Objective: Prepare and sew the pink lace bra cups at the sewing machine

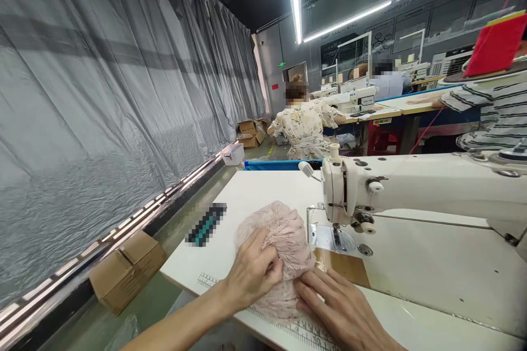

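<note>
A gathered pale pink fabric piece (pixel 288 230) lies on the white bench (pixel 263 187), just left of the sewing machine (pixel 415 182) and its needle plate (pixel 323 236). The left hand (pixel 252 267) grasps a fold with curled fingers; the right hand (pixel 335 300) rests at the near right edge, fingers extended, whether pinching cloth I cannot tell.

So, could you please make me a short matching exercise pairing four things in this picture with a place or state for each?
Things
1. gathered pink fabric
2. nearest sewing machine
3. grey curtain
4. cardboard box beside the table

Places and states
A. hanging in folds
B. brown, low down at the table's left
C. under the left hand
D. white, at the table's right

Right pairs: 1-C, 2-D, 3-A, 4-B
</note>
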Tool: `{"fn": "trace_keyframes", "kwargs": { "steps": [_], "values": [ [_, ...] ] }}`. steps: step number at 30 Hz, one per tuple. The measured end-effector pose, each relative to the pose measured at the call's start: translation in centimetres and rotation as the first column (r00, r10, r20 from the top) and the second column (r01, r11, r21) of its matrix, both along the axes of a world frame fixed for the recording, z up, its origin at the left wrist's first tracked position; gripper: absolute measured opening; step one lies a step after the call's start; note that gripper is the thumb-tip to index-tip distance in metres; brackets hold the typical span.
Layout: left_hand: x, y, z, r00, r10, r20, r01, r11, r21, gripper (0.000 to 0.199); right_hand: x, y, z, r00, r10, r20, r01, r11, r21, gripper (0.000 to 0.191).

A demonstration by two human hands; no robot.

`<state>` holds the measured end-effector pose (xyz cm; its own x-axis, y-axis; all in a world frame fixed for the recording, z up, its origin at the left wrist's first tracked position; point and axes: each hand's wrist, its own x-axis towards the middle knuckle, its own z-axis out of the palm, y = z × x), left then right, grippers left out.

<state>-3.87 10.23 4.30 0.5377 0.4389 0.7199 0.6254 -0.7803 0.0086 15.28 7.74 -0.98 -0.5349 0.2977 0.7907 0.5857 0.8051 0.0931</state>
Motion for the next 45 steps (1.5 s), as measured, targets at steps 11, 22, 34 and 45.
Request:
{"fn": "trace_keyframes", "kwargs": {
  "steps": [11,22,34,45],
  "values": [
    [-1.0,-0.1,0.9,0.992,-0.095,-0.087,0.088,0.992,-0.086,0.015,-0.3,0.5,-0.6,1.000,0.003,0.017,-0.004,0.999,0.051,0.030],
    [-1.0,0.5,1.0,0.995,-0.092,-0.046,0.084,0.985,-0.153,0.014,-0.6,0.5,2.0,0.996,-0.037,-0.079,0.033,0.998,-0.051,0.038],
    [-0.9,-0.8,-0.4,0.977,-0.007,-0.215,0.038,0.990,0.139,0.012,-1.2,1.4,1.8,0.984,-0.077,-0.161,0.067,0.996,-0.066,0.032],
    [-1.0,-0.5,0.5,0.981,-0.063,-0.184,0.049,0.996,-0.080,0.036,-1.2,-0.6,-0.6,0.997,-0.074,-0.021,0.074,0.997,0.023,0.019]
  ]
}}
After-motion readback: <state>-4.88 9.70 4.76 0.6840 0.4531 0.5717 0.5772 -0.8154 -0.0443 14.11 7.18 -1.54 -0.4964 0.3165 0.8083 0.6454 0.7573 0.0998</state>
